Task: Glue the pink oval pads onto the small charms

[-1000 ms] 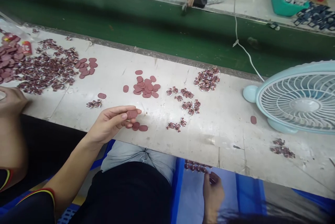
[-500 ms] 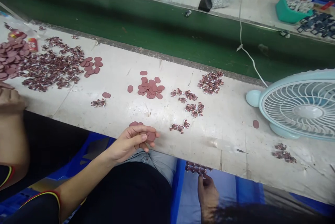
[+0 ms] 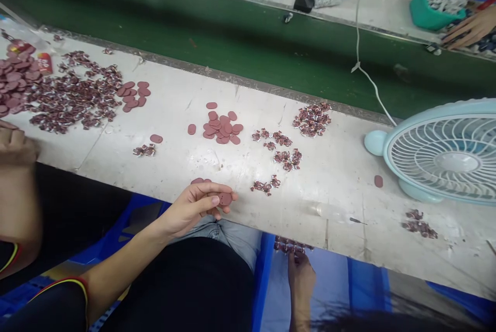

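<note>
My left hand (image 3: 197, 204) holds a flat reddish-brown oval disc (image 3: 225, 198) between thumb and fingers, over the table's front edge. Small dark marks show on the disc's face. Just behind that hand, more oval discs (image 3: 198, 181) lie partly hidden. Lower down on the right, my right hand (image 3: 301, 272) reaches over a pale surface within a blue bin (image 3: 264, 275). Its fingers are pinched together at a row of small brown-and-white pieces (image 3: 287, 245); what sits between the fingertips is hidden. A loose pile of discs (image 3: 221, 129) lies farther back on the table.
Small brown pieces lie in clusters (image 3: 312, 119) and a big heap (image 3: 77, 94). A light-blue fan (image 3: 453, 159) stands right, its white cord (image 3: 358, 37) running back. A co-worker's hand (image 3: 15, 143) rests at left; another's hand (image 3: 470, 29) is across the green gap, near a green basket (image 3: 432, 16).
My right hand has shifted slightly up and left along the row of pieces. My left hand keeps the disc almost in place. Across the gap, a co-worker's hand is now over the dark parts.
</note>
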### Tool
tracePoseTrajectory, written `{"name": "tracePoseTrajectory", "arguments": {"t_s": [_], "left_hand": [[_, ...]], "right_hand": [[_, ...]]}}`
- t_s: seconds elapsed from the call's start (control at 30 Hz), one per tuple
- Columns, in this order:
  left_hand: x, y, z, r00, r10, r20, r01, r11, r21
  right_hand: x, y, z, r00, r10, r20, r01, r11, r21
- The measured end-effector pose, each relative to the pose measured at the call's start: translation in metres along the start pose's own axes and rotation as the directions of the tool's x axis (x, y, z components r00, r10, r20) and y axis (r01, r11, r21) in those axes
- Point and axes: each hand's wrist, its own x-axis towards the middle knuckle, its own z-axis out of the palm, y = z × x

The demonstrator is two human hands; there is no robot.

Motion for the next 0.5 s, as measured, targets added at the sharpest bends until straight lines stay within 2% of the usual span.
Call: {"name": "tracePoseTrajectory", "arguments": {"t_s": [0.5], "left_hand": [[0.002, 0.0, 0.004, 1.0, 0.017, 0.002, -0.017, 1.0, 0.004]], "right_hand": [[-0.006, -0.015, -0.007, 0.999, 0.034, -0.002, -0.034, 0.999, 0.008]]}}
